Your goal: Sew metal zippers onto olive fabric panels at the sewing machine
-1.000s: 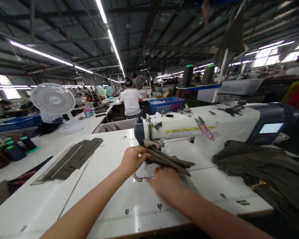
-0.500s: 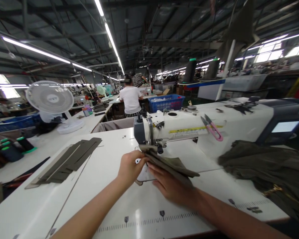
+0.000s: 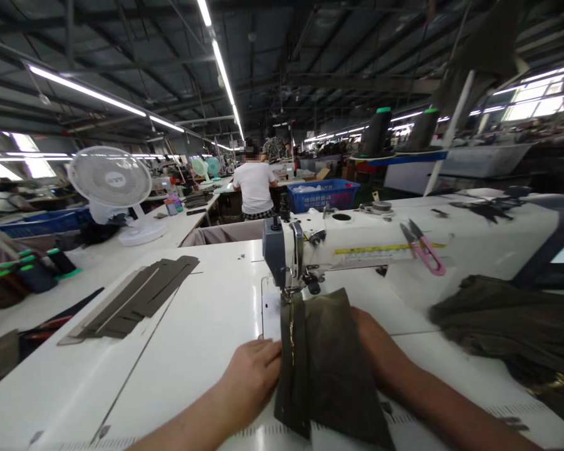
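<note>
Cloth panel before the sewing machine, strips to left, fabric heap to right

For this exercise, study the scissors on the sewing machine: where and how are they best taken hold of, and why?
By the pink handles, probably from the lower right, on the person's side. The scissors lie aslant against the machine, handles low, dark blades pointing up and left, so this should keep clear of the tips.
</note>
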A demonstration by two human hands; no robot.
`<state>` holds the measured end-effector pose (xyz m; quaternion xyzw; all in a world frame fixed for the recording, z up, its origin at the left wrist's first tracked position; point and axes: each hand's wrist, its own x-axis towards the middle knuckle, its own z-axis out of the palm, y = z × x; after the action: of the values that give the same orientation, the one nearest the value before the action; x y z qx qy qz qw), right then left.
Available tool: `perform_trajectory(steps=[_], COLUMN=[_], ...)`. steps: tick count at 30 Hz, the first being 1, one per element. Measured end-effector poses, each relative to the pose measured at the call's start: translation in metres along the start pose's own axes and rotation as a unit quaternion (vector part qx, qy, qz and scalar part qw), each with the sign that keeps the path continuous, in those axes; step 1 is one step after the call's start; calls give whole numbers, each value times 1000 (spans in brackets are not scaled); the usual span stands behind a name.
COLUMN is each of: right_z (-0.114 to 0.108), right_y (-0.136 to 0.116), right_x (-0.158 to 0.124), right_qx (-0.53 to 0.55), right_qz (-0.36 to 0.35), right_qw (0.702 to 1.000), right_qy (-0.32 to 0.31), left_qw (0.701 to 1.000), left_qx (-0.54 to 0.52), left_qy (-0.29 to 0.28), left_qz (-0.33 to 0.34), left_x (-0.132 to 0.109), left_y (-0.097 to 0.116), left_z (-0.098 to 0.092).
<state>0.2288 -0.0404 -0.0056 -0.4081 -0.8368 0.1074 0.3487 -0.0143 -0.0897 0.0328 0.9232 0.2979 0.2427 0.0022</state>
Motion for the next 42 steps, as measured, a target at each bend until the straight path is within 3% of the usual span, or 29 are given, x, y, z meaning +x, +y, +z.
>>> perform_trajectory(steps=[2,8,14,19,25,30,34,38,42], right_z=[-9,-10,-27,-22,-6,-6,-13,4,33], right_y=[13,15,15,10,14,30,9,-25,-34], right_x=[-3,-4,13,35,38,35,39,39,32], right_qx=[-3,19,56,-96,-261,-313,-343,-227,-114], right_qz=[16,30,238,285,183,182,127,-20,-60], right_qw=[1000,999,969,953,947,932,931,973,992], right_qy=[9,-3,43,28,52,-5,8,37,10], left_qw=[999,991,986,978,973,975,977,980,982], left_qx=[-8,25,95,167,205,182,138,81,64], left_qy=[-34,-35,-45,14,33,13,12,28,76], left_qz=[-22,-124,-133,-125,-98,-128,-159,-181,-158], left_x=[-3,24,29,22,19,24,28,25,19], left_y=[0,-20,-26,-33,-47,-35,-22,-17,-24], left_z=[-3,2,23,39,52,44,34,28,32])
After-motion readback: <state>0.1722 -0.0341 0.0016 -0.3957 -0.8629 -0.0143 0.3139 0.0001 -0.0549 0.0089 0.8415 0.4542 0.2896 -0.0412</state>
